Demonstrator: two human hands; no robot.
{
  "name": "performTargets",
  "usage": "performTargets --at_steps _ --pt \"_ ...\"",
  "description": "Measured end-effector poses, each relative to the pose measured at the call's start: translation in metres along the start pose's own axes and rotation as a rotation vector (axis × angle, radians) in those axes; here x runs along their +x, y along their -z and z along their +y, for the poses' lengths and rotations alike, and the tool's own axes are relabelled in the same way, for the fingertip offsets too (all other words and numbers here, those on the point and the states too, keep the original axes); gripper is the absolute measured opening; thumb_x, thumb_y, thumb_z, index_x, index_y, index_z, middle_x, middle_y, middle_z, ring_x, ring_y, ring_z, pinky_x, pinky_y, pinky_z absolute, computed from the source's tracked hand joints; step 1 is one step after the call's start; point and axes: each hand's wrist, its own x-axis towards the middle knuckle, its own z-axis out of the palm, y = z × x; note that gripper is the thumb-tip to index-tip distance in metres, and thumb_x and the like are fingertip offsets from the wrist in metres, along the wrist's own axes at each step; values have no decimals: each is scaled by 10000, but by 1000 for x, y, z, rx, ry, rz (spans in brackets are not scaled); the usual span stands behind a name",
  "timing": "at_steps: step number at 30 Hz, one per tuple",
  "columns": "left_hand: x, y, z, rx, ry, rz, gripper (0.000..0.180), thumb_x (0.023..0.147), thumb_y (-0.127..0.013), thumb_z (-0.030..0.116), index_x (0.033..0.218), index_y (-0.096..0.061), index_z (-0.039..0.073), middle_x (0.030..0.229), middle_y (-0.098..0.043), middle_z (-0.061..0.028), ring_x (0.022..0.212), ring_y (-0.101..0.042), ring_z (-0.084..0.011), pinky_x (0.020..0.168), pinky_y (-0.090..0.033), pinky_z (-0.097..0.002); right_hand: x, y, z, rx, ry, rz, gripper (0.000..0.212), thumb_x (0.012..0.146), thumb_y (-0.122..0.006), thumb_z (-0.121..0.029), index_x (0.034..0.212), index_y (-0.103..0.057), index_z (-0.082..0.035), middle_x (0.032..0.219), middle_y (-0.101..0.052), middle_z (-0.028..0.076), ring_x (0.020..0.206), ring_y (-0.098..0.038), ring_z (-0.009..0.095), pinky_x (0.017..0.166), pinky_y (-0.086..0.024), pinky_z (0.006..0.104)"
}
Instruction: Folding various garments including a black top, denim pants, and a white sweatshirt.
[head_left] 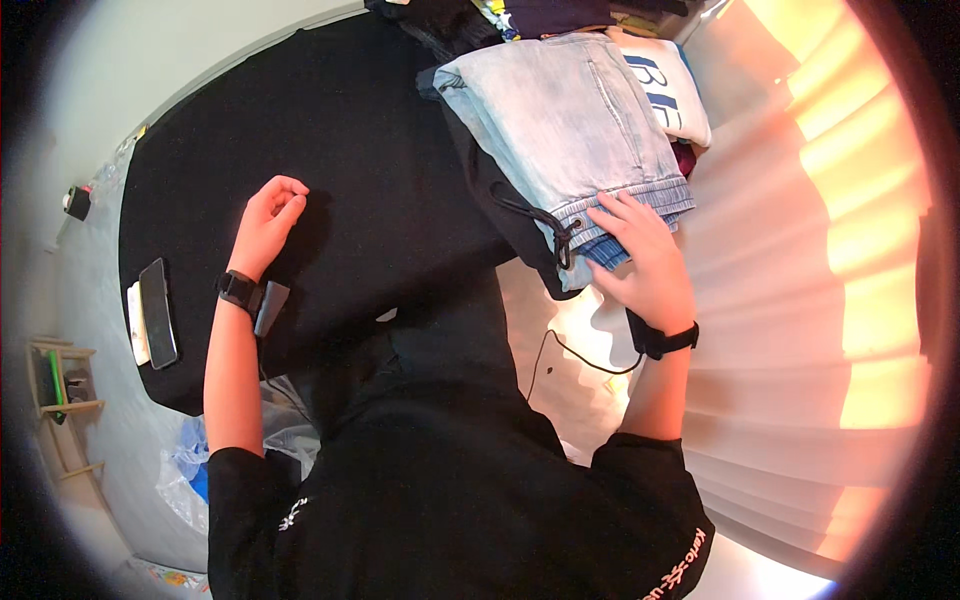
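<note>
My right hand [645,255] lies over the elastic waistband of folded light-blue denim pants [545,110]. Its fingers are stretched out and touch the cloth from above. A black drawstring [535,212] hangs from the waistband. Under the denim, a black garment [510,220] sticks out along the left side. Over the black-covered table [370,120], my left hand [268,222] is loosely closed, thumb against the curled fingers, and nothing shows in it. Each wrist wears a black strap.
Behind the denim are more folded clothes, among them a white printed garment [665,85] and a dark one [555,15]. A phone [160,310] lies at the table's left edge. A pale curtain [780,260] hangs at the right, and a cable [575,352] runs from my right wrist.
</note>
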Motion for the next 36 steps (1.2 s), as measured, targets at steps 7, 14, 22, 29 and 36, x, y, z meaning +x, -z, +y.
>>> performTargets --at_steps 7,14,22,29,36 --pt "3 1 -4 -6 -24 -14 70 908 -539 102 951 -565 54 681 -484 90 608 -408 -6 557 -312 -192 -3 -16 3 -83 67 126 548 654 -765 -142 1175 -594 -140 1258 -576 44 1193 -508 277 1012 -378 467" --pt "0 2 1 3 11 -38 75 909 -538 103 959 -565 53 699 -493 88 624 -419 -7 572 -324 -187 -2 -25 4 -104 84 223 557 622 -781 -104 1149 -600 -118 1215 -605 27 1161 -535 263 1001 -392 462" --pt "2 3 -2 35 0 -39 83 909 -543 121 964 -574 67 708 -505 88 636 -434 -15 589 -340 -189 -1 -25 9 -79 92 222 572 608 -798 -142 1145 -604 -124 1219 -604 24 1167 -532 259 1001 -387 471" --pt "2 3 -4 -4 10 -59 87 908 -544 126 966 -575 68 703 -506 83 634 -434 -15 586 -341 -192 -1 -33 8 -90 106 278 576 606 -792 -119 1150 -601 -118 1189 -622 36 1149 -551 272 996 -383 512" --pt "3 2 -5 18 22 -68 77 913 -537 114 971 -562 70 721 -498 83 652 -430 -11 591 -339 -185 0 -37 5 -59 71 343 586 586 -779 -50 1140 -599 -114 1169 -632 40 1132 -566 269 1000 -380 520"
